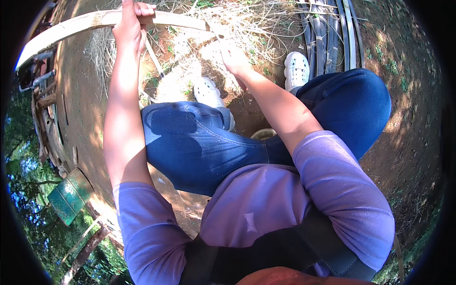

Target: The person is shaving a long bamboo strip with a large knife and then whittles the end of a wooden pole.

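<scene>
A long, pale split-bamboo strip [71, 27] crosses the upper left, with a joint mark partway along it. My left hand [131, 26] is wrapped round this strip, its fingers closed over the top edge. Close to the strip's right end, my right hand [233, 58] is closed and strongly lit by the sun. A thin, narrow blade-like piece [216, 34] runs from that hand to the strip's end; glare hides what exactly it is and how it is gripped. Pale shavings [256, 23] lie in a heap on the ground beyond my hands.
Long dark-and-grey strips [327, 35] lie bundled at the upper right. My white clogs [207, 92] rest on bare soil, with a round rim [264, 134] between my legs. Stacked wood [45, 99] and a green panel [70, 195] stand at the left.
</scene>
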The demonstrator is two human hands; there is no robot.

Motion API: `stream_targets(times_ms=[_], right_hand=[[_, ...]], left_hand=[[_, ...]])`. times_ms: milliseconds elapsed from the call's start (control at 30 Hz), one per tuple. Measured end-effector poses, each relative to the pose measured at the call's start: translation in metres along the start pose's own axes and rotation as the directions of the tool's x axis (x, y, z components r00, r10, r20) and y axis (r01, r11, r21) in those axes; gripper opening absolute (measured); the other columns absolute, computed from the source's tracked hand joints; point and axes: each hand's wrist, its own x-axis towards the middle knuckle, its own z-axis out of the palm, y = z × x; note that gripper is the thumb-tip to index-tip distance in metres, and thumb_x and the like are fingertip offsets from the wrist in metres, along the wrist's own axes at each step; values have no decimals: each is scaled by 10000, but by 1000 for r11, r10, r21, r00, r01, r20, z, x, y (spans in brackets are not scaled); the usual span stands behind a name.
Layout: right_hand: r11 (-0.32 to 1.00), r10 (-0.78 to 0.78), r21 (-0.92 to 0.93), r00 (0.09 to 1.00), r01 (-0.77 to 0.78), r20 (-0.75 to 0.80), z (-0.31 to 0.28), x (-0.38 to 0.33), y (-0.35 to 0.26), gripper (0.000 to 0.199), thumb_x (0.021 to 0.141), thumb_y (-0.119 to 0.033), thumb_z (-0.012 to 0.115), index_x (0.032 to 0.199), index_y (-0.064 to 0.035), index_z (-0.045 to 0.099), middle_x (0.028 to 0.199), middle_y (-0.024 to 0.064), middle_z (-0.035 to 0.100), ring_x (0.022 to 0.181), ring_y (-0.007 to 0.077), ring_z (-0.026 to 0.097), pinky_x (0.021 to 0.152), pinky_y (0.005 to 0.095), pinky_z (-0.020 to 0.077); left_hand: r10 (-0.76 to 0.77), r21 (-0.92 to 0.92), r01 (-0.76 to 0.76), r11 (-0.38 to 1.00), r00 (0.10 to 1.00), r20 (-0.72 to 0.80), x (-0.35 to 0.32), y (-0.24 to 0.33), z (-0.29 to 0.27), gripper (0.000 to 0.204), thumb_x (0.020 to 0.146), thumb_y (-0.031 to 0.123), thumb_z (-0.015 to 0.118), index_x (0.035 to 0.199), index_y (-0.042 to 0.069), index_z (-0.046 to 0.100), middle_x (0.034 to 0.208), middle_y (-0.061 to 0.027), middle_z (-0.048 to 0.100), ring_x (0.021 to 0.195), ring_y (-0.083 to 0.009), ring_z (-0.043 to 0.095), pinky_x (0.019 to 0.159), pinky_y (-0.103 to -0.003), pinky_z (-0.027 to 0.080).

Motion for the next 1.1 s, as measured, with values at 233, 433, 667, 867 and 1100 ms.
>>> stream_targets(times_ms=[233,433,667,867,1100], right_hand=[[794,469,384,877,-471,106,-16,12,27,407,971,-415,411,842,-45,520,623,73,524,560,194,560,497,375,483],[824,94,552,992,-125,85,5,-17,-70,253,951,-211,477,776,-31,515,621,87,554,520,178,563,474,333,474],[900,361,242,931,-363,54,-18,-11,-35,332,978,-293,427,854,-25,580,610,99,596,494,180,584,484,323,492],[912,141,367,980,-183,140,-9,-13,-59,346,959,-326,448,966,-31,627,699,138,621,576,229,609,554,358,500],[883,343,326,938,-339,45,-24,-13,3,418,981,-383,439,834,-30,610,564,97,550,457,215,563,464,344,491]], left_hand=[[-19,30,20,999,998,-55,-10,-7,19,420,943,383,597,692,68,477,729,-114,596,761,-240,631,815,-394,519],[-8,-138,-6,990,995,-100,8,-15,-7,284,942,274,619,834,54,477,756,-100,594,670,-208,600,835,-441,525],[-12,-124,4,992,998,-64,8,-18,-2,203,929,137,582,771,56,484,677,-79,544,604,-193,571,729,-418,527],[10,-75,-19,997,994,-112,-5,-1,7,142,923,58,546,798,38,482,679,-60,522,599,-182,513,766,-409,510],[4,-125,-3,992,1000,9,11,-17,8,167,927,58,537,769,55,484,680,-56,535,604,-180,527,751,-410,490]])
